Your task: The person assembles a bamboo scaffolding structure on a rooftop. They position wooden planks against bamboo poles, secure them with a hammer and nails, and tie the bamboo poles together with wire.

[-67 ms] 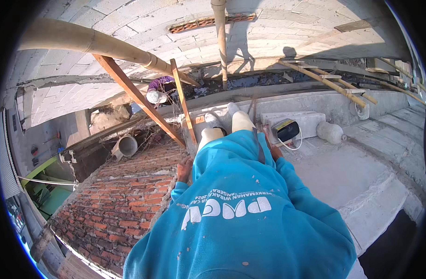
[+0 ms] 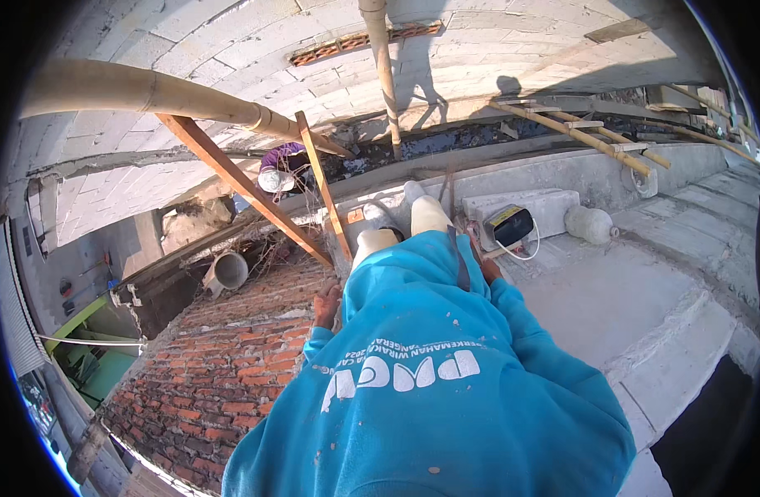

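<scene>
My left hand (image 2: 327,303) rests at the top edge of a red brick wall (image 2: 222,364), beside my left thigh, its fingers laid along the edge. By my right thigh, my right hand (image 2: 489,268) is low against the grey concrete ledge; its fingers are mostly hidden by my leg and sleeve. A thin dark strip (image 2: 463,261) runs along that thigh, and I cannot make out whether the hand touches it. Beyond the right hand, a cut-open black and yellow plastic container (image 2: 511,227) with a white cord handle leans against a pale block (image 2: 550,204).
A cloudy plastic jug (image 2: 589,224) lies right of the block. Wooden props (image 2: 231,182) and a thick bamboo pole (image 2: 189,95) cross at left. Below, a person in a purple sleeve and pale cap (image 2: 276,180) works. A bamboo ladder (image 2: 579,137) lies at far right; a pipe (image 2: 229,272) sits on the bricks.
The view has tilted slightly, so the surroundings sit a little differently in it. Both hands stay where they were.
</scene>
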Tool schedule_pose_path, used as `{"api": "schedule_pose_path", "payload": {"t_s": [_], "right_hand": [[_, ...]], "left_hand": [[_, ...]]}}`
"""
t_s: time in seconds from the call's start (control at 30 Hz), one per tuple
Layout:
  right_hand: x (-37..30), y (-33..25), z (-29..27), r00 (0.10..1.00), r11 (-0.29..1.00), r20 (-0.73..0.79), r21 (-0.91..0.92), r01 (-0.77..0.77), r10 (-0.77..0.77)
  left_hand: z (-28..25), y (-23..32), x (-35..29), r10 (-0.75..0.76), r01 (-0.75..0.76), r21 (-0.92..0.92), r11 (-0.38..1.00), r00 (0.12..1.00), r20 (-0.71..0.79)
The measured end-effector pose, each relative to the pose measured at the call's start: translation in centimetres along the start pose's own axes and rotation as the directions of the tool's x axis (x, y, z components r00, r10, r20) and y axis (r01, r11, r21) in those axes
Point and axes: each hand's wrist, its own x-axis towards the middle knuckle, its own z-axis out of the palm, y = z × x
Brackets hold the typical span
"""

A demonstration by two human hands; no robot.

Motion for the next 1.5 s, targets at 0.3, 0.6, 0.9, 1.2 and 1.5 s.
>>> {"api": "schedule_pose_path", "payload": {"t_s": [0.3,0.6,0.9,1.2,1.5], "right_hand": [[-1.4,-0.4,8.4,0.932,0.866,-0.124,0.428,-0.259,0.34],[6.8,0.7,10.9,0.882,0.722,0.114,0.531,-0.443,0.457],[17.3,-1.5,19.7,0.842,0.831,-0.015,0.177,-0.528,0.539],[20.6,-0.5,24.2,0.942,0.899,0.043,-0.313,-0.305,0.334],[31.3,0.8,25.4,0.986,0.99,-0.153,0.131,-0.047,0.067]], "left_hand": [[-8.4,3.6,1.7,-0.046,0.061,0.485,0.873,0.998,-0.043],[-8.1,14.7,1.1,-0.004,-0.19,0.823,0.535,0.974,0.227],[1.3,22.0,8.4,0.105,-0.185,0.91,0.371,0.982,0.157],[8.1,19.7,12.8,0.12,-0.212,0.962,0.172,0.974,0.193],[10.7,17.4,15.4,0.212,-0.202,0.975,0.097,0.961,0.178]]}}
